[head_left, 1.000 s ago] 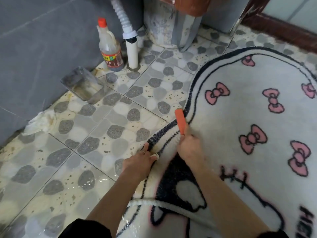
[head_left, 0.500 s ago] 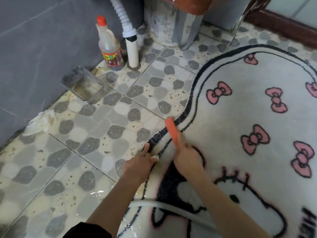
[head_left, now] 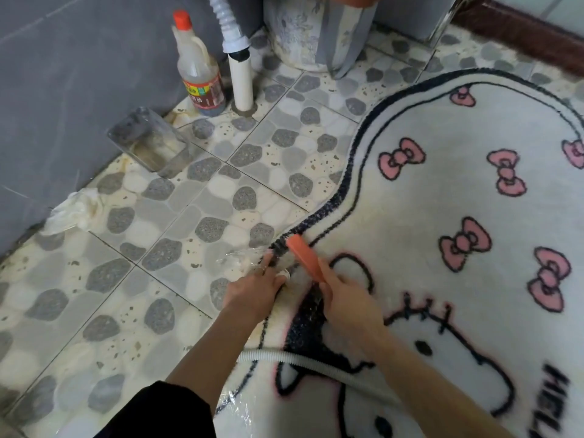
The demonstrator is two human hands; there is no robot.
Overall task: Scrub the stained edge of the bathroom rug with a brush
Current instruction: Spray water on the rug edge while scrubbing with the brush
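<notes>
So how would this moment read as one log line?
step: scrubbing | right hand: grips orange brush at rug's dark edge | left hand: holds hose end beside brush | tiled floor: wet near hose end

The rug [head_left: 426,200] was patterned in white with pink bows outlined in black — its edge bordered in black. The brush [head_left: 305,259] was coloured orange. The floor [head_left: 158,279] was tiled in a pebble pattern — grey and cream.
</notes>
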